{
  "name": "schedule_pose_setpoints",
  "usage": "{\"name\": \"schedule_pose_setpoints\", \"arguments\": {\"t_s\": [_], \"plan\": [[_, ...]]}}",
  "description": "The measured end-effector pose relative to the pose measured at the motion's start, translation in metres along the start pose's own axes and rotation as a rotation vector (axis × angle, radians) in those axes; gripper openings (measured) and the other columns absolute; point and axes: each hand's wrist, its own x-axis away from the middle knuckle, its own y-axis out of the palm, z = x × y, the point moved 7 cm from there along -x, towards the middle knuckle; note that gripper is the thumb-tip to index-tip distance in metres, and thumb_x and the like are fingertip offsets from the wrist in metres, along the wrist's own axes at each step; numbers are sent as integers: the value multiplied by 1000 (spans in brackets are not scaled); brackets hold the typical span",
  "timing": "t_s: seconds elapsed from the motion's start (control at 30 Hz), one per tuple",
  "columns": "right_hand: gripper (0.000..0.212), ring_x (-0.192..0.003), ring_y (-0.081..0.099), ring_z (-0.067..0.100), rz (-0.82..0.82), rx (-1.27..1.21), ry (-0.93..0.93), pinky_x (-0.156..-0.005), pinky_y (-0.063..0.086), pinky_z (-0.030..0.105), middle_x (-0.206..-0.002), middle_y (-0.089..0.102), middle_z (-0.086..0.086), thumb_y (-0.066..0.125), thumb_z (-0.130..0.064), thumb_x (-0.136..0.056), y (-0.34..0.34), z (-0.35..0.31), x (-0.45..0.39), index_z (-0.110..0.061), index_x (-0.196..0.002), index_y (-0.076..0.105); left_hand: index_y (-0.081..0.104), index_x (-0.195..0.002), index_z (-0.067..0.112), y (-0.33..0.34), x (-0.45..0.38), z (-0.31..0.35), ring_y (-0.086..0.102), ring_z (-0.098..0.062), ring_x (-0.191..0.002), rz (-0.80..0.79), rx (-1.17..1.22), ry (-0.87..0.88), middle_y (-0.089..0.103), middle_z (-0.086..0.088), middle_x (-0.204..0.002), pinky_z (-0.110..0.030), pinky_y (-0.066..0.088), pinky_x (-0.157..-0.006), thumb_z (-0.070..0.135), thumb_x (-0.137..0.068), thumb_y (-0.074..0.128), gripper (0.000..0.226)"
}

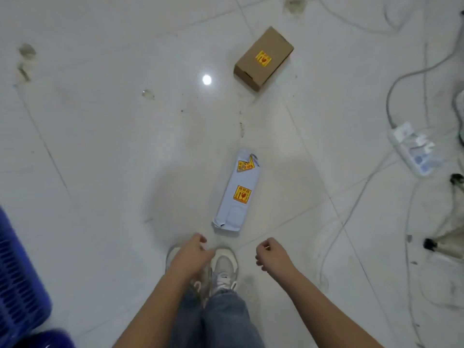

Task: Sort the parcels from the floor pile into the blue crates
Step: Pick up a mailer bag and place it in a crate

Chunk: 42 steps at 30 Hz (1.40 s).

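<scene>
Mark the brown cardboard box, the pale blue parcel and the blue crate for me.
brown cardboard box (264, 59): head view, on its top face by the yellow sticker.
pale blue parcel (237, 194): head view, mid-wrapper.
blue crate (17, 280): head view, on its slotted wall.

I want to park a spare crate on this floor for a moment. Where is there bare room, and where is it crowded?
Bare tile lies left of the pale blue parcel and the brown box, as far as the blue crate at the left edge. The right side is crowded: cables and a power strip.
</scene>
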Motion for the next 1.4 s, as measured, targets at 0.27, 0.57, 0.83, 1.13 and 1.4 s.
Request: {"name": "schedule_pose_setpoints", "arguments": {"t_s": [0.27,0.57,0.83,1.13,1.4], "plan": [[52,-114,54,26,8,112,-72,-88,40,30,-130,51,12,47,-29,-90,34,4,-151,-5,-137,39,35,-122,7,42,-162,44,52,-32,-111,185,-303,21,45,-12,-121,-37,43,-81,55,-72,67,76],[45,-111,56,27,56,-271,-93,-94,51,46,-125,50,11,59,-22,-88,73,6,-191,-20,-125,33,33,-129,10,88,-211,33,47,-32,-116,166,144,13,43,-13,-124,-47,46,-98,55,-70,70,83],[57,-86,65,18,196,-41,-283,-67,54,32,-91,54,-12,69,-16,-73,42,-47,-89,-28,-111,28,25,-141,16,47,-130,46,49,-27,-117,19,484,42,38,-4,-130,-31,54,-77,34,-64,82,98],[78,-107,53,14,51,328,-854,-89,44,22,-120,53,-1,69,-26,-73,22,-143,95,-23,-140,31,60,-101,21,-60,18,61,72,-6,-72,-6,950,215,74,1,-83,-19,54,-55,12,-68,81,40],[49,-113,57,11,-185,-211,-472,-101,44,35,-131,57,-1,53,-34,-92,11,-215,156,-25,-138,37,59,-117,18,-143,127,13,69,-30,-98,-83,1295,369,71,-10,-110,-33,57,-70,10,-52,77,68]]}}
